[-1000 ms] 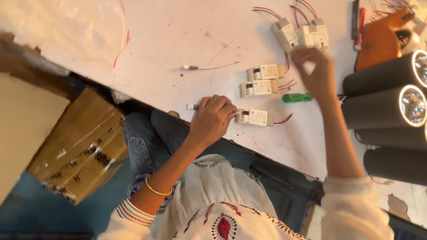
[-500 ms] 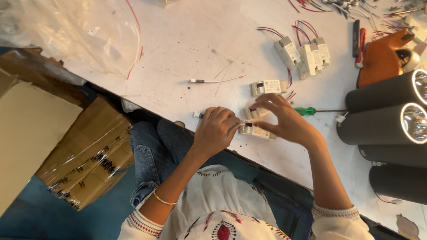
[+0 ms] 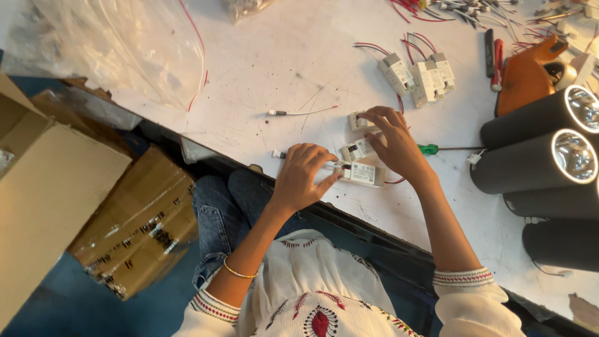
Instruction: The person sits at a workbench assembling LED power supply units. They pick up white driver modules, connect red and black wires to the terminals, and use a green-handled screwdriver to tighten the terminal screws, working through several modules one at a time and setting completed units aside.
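Three small white rectangular boxes with labels lie near the front edge of the white table (image 3: 262, 68). My left hand (image 3: 301, 178) pinches the left end of the nearest white box (image 3: 367, 174), where a short wire with a small connector (image 3: 278, 153) sticks out. Spread over the middle white box (image 3: 355, 150), my right hand (image 3: 394, 140) has its fingertips on the far white box (image 3: 360, 120). Thin red wires (image 3: 394, 181) show beside my right wrist. A green-handled screwdriver (image 3: 430, 149) lies just right of that hand.
A cluster of white boxes with red wires (image 3: 421, 73) lies further back. Black cylindrical lamps (image 3: 530, 165) are stacked at the right, an orange tool (image 3: 524, 78) behind them. A loose white wire (image 3: 302, 112), a clear plastic bag (image 3: 125, 50), and cardboard boxes (image 3: 131, 224) on the floor at left.
My right hand came down from the far boxes to the near ones, met my left hand at the nearest box, and now rests spread over the middle and far boxes.
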